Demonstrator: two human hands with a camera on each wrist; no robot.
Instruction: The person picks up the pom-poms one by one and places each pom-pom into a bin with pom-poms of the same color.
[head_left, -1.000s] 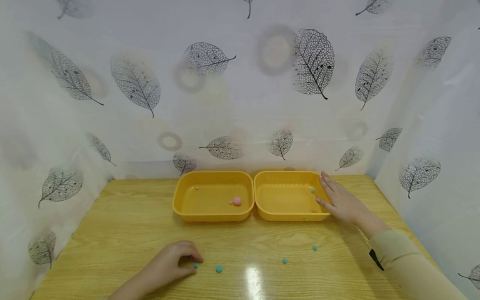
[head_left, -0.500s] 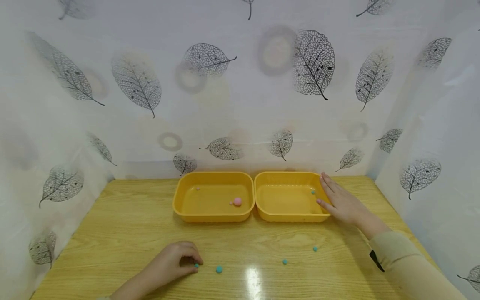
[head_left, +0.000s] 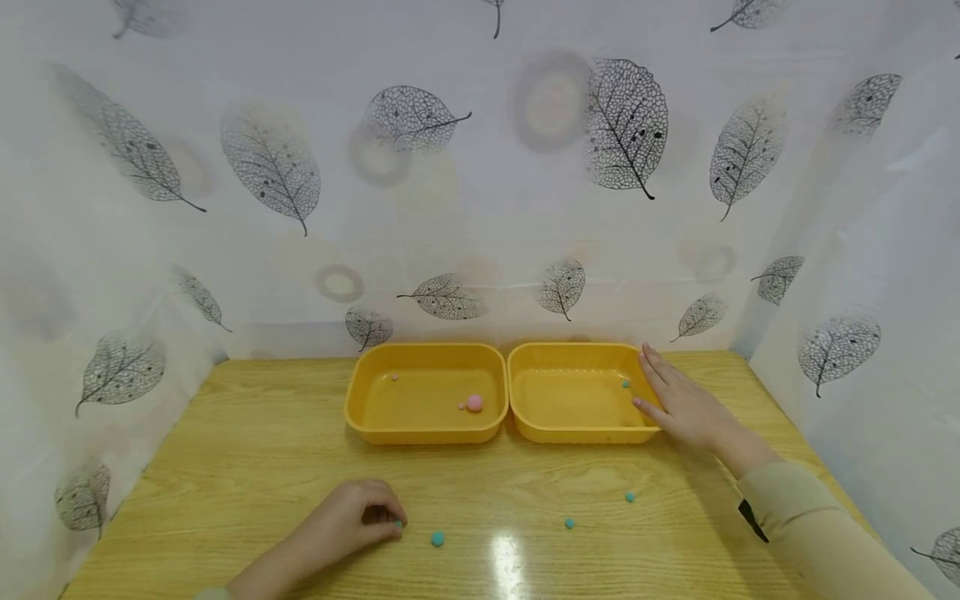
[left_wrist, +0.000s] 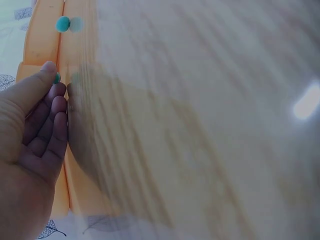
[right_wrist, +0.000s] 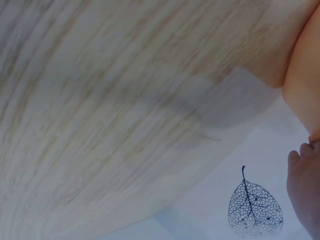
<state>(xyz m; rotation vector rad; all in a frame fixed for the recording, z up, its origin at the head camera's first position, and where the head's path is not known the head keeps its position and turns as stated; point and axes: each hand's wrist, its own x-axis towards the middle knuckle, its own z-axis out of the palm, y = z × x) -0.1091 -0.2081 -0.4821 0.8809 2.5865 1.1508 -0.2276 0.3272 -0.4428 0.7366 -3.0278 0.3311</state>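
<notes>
My left hand (head_left: 348, 521) pinches a small teal ball (head_left: 399, 524) between thumb and forefinger, low over the table. In the left wrist view that ball shows partly behind the thumb tip, with the other fingers loosely curled. Just right of this hand lies a larger teal ball (head_left: 438, 539). My right hand (head_left: 686, 408) rests on the right end of the right yellow tray (head_left: 585, 435), fingers straight along its rim and thumb over the inside. Inside that tray is a tiny teal ball (head_left: 626, 384). The right wrist view catches only part of the hand.
A left yellow tray (head_left: 427, 436) stands against the right one and holds a pink ball (head_left: 475, 403) and two tiny pink ones. Two small teal balls (head_left: 569, 523) lie on the wooden table (head_left: 247, 450) at right. A leaf-patterned sheet (head_left: 480, 208) encloses the back and sides.
My left thumb and forefinger have closed on the small teal ball, drawing it slightly right and up. The right hand keeps its place on the tray.
</notes>
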